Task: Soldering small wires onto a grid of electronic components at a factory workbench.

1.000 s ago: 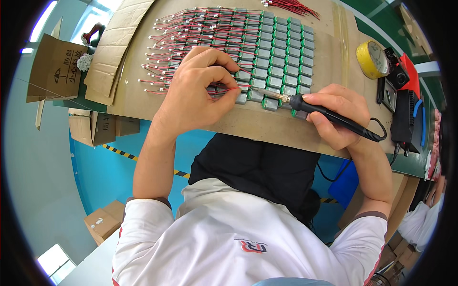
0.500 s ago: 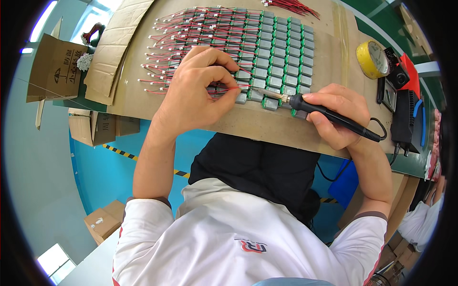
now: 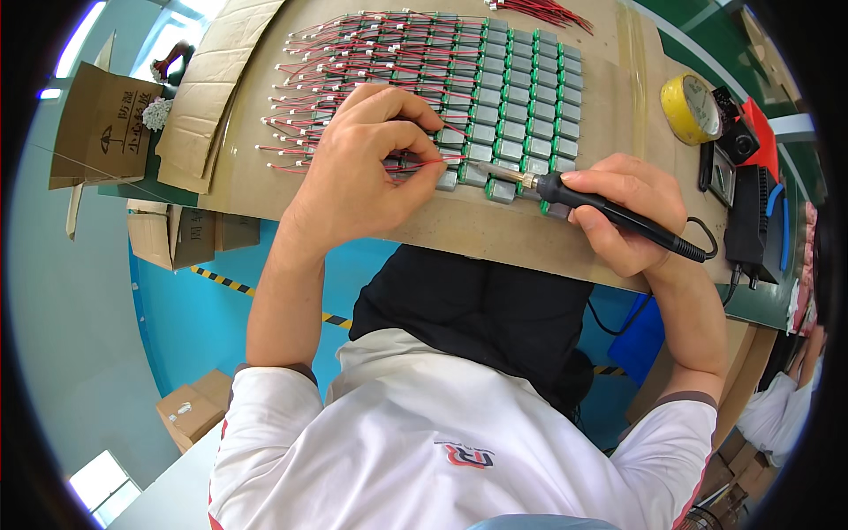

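Note:
Rows of small grey rectangular cells point(image 3: 537, 125) with green circuit strips lie close together on the cardboard-covered table. Thin red and dark wire leads with white plugs point(image 3: 305, 93) fan out from the left-hand rows. My left hand point(image 3: 371, 168) hovers over the near rows, thumb and forefinger pinched on a red wire lead point(image 3: 457, 158). In my right hand point(image 3: 632, 208) is a black-handled soldering iron point(image 3: 609, 210), held like a pen. Its metal tip points left and meets the near cells by the wire's end; whether it touches the joint is too small to tell.
A bundle of red wires point(image 3: 548, 11) lies at the far edge. To the right are a yellow tape roll point(image 3: 691, 109), a black soldering station point(image 3: 749, 221) with the iron's cord, and blue-handled pliers point(image 3: 783, 228). A cardboard flap point(image 3: 208, 106) borders the left side.
Almost nothing differs. Both hands, the wire lead and the soldering iron keep nearly the same places.

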Demonstrator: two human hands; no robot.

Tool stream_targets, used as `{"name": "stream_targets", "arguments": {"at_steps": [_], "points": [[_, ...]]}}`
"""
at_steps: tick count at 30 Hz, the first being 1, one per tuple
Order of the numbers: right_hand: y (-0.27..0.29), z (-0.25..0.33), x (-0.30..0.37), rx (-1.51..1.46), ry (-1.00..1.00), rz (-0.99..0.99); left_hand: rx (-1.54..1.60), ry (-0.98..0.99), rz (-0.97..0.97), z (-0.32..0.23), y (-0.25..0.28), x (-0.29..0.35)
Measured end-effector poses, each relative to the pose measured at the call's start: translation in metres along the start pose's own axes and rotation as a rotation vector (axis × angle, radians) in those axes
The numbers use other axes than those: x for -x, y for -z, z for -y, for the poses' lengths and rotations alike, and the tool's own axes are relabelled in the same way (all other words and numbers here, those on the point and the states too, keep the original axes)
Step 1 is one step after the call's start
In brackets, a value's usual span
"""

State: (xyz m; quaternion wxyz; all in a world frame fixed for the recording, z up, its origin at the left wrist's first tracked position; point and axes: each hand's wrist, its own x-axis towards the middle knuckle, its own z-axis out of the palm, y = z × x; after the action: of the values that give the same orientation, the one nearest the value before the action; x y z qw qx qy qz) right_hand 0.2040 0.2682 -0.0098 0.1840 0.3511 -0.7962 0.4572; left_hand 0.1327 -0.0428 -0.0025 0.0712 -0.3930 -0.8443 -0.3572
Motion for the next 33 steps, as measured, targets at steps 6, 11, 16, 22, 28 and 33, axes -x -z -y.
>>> {"name": "stream_targets", "arguments": {"at_steps": [6, 11, 16, 22, 28, 33], "points": [[0.0001, -0.0005, -0.0003, 0.001, 0.009, 0.003, 0.007, 0.003, -0.002, -0.0004, 0.0006, 0.0007], [0.0000, -0.0003, -0.0002, -0.006, 0.004, 0.002, 0.011, -0.014, -0.020, -0.0008, 0.0003, 0.0013], [0.0006, -0.0001, 0.0002, -0.007, -0.003, 0.006, -0.017, -0.100, -0.098, -0.0013, -0.0011, 0.0013], [0.0015, 0.0002, 0.0007, -0.010, 0.008, -0.003, -0.049, -0.107, -0.110, -0.0004, -0.0030, 0.0091], [0.0010, -0.0001, 0.0019, -0.010, 0.001, -0.015, 0.051, -0.092, -0.165, -0.0008, -0.0052, 0.0051], [0.0026, 0.0007, 0.0023, -0.014, -0.003, -0.007, 0.069, -0.136, -0.137, 0.0055, -0.0073, 0.0065]]}}
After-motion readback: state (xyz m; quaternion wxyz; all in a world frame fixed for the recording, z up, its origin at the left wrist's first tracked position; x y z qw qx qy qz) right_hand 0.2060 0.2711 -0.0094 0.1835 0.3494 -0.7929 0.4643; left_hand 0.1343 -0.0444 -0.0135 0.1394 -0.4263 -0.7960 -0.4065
